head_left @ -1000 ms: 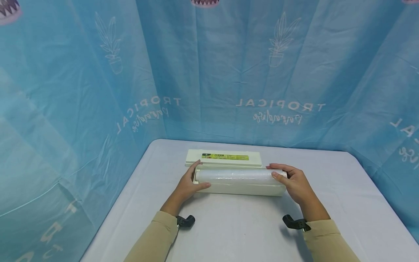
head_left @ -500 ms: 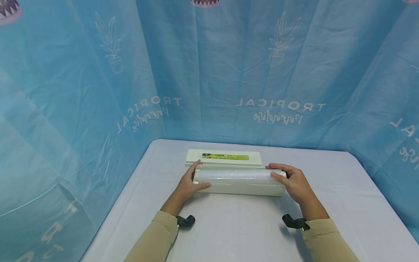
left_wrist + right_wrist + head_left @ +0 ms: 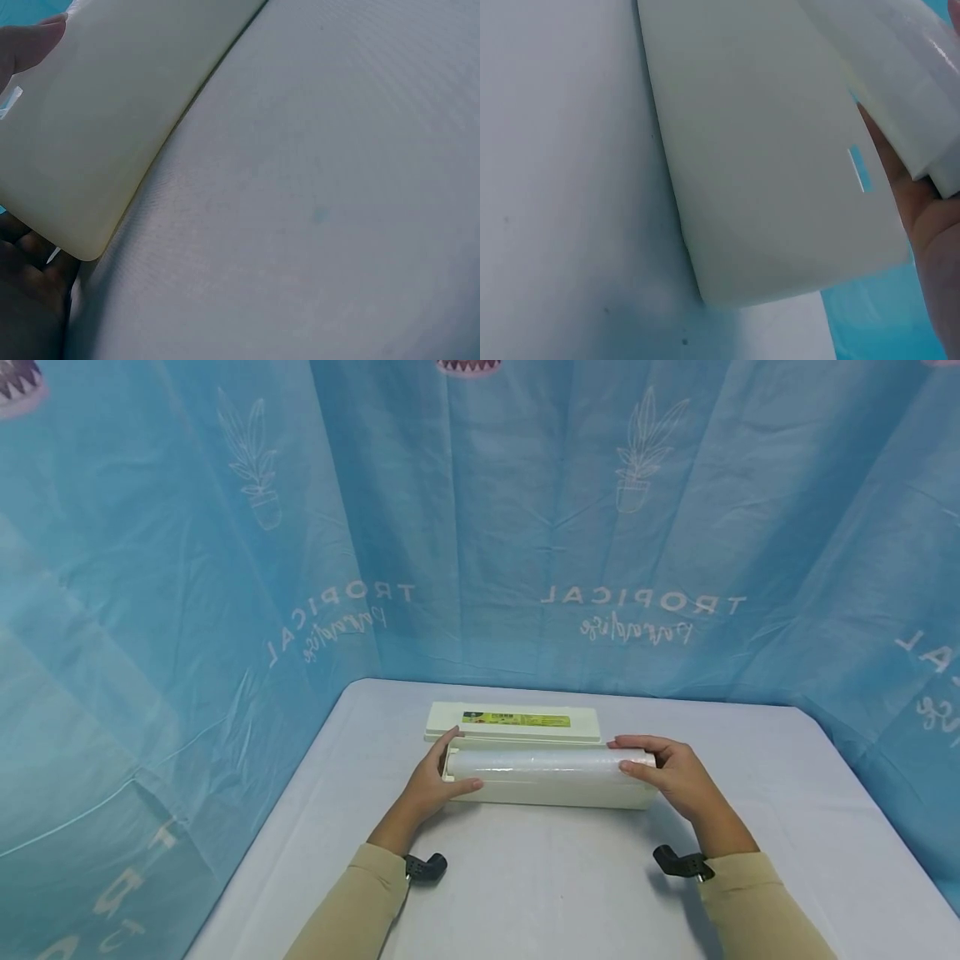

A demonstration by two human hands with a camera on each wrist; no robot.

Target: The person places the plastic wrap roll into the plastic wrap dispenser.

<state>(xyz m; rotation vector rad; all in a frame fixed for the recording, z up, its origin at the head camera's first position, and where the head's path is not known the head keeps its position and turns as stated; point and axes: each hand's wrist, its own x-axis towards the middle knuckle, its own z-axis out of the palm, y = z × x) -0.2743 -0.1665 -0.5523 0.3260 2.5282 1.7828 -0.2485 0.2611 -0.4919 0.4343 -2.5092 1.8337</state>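
Observation:
A long cream box (image 3: 551,795) lies across the white table with its top off. In it sits a roll of cling film (image 3: 540,762), clear and glossy. My left hand (image 3: 437,785) grips the box's left end, thumb on the front and fingers behind. At the other end my right hand (image 3: 667,770) holds the roll, thumb on its near side and fingers round the back. Film overlaps the box's front rim near that thumb. The right wrist view shows the roll's end (image 3: 930,142) raised beside the box wall (image 3: 772,172). The left wrist view shows my thumb (image 3: 37,43) against the box.
Just behind the box lies its cream lid (image 3: 517,735) with a green and yellow label. Blue printed curtains (image 3: 562,552) hang behind and at both sides of the white table (image 3: 540,893).
The right thumb has slid slightly left and down, with the right wrist shifting a little right. Film now reaches lower over the box's front. My left hand stays put.

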